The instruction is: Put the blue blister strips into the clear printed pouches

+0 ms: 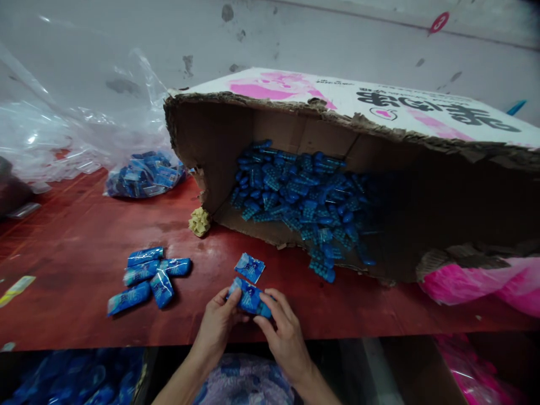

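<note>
My left hand (223, 313) pinches the left end of a blue printed packet (250, 297) near the table's front edge. Thumb and fingers of my right hand (280, 326) close on its right end, where a darker blue piece shows at the opening. Just beyond the packet lies a flat blue printed sleeve (250, 267). To the left, several filled blue packets (141, 273) rest in a loose group on the red tabletop (202, 320). Many small blue plastic pieces (295, 185) with a dotted texture are heaped in a cardboard box lying on its side.
The box's torn rim (185, 98) opens towards me. A clear bag of blue printed sleeves (145, 175) stands at the back left, beside a crumpled yellowish lump (199, 221). Pink plastic (476, 284) lies at the right. Below the edge, a bin holds blue items (76, 377).
</note>
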`<state>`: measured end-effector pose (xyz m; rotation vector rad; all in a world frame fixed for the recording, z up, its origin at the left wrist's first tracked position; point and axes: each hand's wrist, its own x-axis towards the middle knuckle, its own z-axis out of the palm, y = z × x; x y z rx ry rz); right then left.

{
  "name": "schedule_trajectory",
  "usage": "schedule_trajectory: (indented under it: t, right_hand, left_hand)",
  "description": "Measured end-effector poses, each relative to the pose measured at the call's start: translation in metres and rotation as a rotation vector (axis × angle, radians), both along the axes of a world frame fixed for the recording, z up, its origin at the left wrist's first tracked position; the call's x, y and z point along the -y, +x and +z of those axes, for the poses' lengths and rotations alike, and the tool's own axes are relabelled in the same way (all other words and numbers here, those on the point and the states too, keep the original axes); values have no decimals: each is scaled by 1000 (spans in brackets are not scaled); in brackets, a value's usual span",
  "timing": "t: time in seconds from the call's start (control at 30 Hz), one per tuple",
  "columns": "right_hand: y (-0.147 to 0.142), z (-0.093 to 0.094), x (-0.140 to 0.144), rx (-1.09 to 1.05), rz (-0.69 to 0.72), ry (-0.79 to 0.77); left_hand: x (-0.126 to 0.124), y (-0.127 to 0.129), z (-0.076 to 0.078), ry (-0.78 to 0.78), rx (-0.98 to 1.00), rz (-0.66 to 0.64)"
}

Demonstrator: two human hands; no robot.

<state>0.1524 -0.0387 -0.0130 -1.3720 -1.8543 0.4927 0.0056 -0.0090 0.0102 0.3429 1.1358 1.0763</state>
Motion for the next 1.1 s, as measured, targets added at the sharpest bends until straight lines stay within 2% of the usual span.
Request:
schedule_trajectory:
  t: [0.13,0.23,0.3,0.37,0.5,0.6,0.7,0.77,0.87,0.97,1.1]
  right_hand:
    - [-14,-3,1,-35,-56,-53]
    - [-13,3,0,-139,71,-90]
    - [-8,8,-3,-272,155,-170]
    - [-3,9,-7,-432,174,-267]
    - [4,-3,-17,-684,201,-394]
    - [7,-6,-24,-788,343,-506]
    - [10,3,-28,-895,507,-585]
    - [11,10,-30,-940,570,-601]
    - [12,15,-29,-986,588,-628]
    - [11,13,-26,-1002,545,-668]
    - [7,4,-19,-926,439,-616]
  left_hand:
    - [1,7,3,-127,194,48]
    - [0,4,3,-159,180,19]
    - [-1,0,3,-179,176,-32]
    - [-2,-5,6,-179,211,-106]
    - [-3,-11,11,-89,352,-286]
    - [-4,-11,12,-34,438,-408]
    - [-4,-10,13,-9,484,-476]
    - [-5,-10,13,-20,492,-504]
    - [-4,-10,12,-26,489,-511]
    - [-1,-7,10,-16,477,-481]
    - [10,7,6,-37,454,-310]
